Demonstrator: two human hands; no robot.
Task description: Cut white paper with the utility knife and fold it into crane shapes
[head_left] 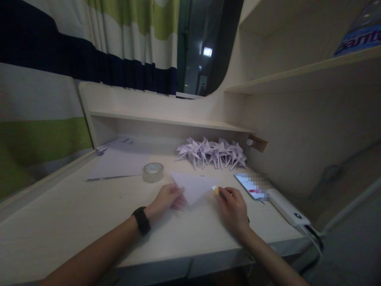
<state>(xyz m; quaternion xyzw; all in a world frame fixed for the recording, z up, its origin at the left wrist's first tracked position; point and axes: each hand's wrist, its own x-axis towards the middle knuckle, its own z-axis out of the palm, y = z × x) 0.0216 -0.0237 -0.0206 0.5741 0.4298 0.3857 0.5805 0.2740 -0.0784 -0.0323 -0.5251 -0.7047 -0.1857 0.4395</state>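
The left hand (168,198) lies half open, fingers pinning the pale folded triangular paper (193,186). At three o'clock of it, the right hand (233,208) is clenched around a small yellow-and-white tool (215,190) touching the paper's edge.

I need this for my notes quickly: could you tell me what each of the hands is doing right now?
Left hand: fingers pressing the folded paper triangle on the desk.
Right hand: closed on a small yellow-tipped tool at the paper's edge.

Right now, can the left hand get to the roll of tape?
Probably yes. The left hand presses the folded paper, and the tape roll sits close beyond it with bare desk between.
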